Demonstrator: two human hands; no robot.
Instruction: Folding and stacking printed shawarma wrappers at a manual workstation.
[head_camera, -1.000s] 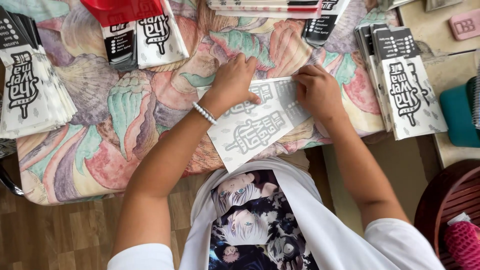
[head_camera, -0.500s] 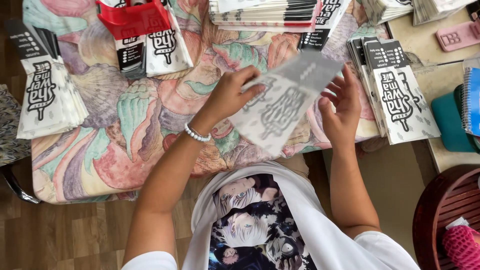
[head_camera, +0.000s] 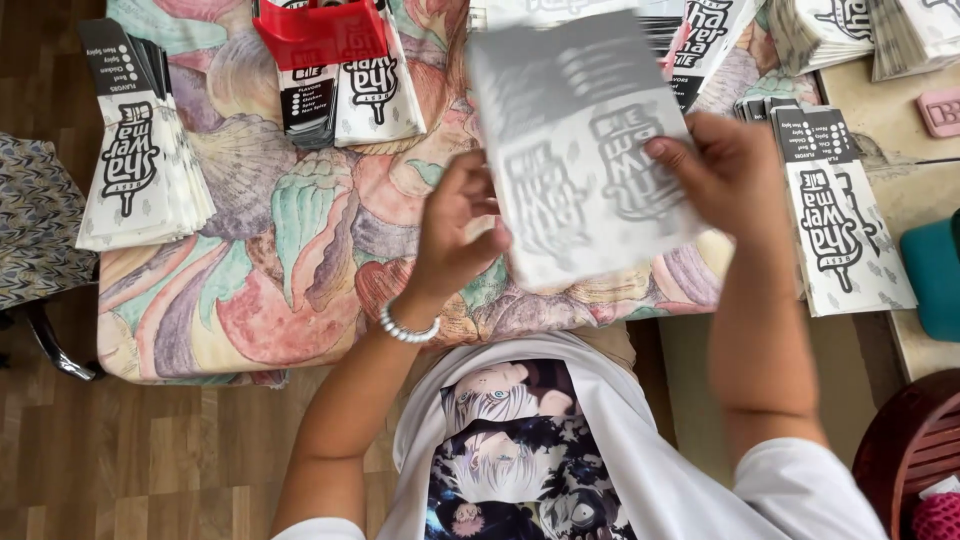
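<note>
I hold a white paper bag (head_camera: 585, 150) with black print up in front of me, blurred from motion. My left hand (head_camera: 455, 235), with a bead bracelet on its wrist, grips the bag's lower left edge. My right hand (head_camera: 725, 175) grips its right edge. Below the raised bag lies a table covered in a pastel shell-patterned cloth (head_camera: 290, 280).
Stacks of the same printed bags lie at the left (head_camera: 135, 155), the top middle (head_camera: 375, 85) and the right (head_camera: 845, 215). A red holder (head_camera: 320, 35) sits on the top stack. A teal object (head_camera: 935, 275) and a dark wooden chair (head_camera: 905, 455) are at the right.
The bag lay flat on the cloth under both hands; it has since been lifted off the table and raised toward the camera, held in both hands.
</note>
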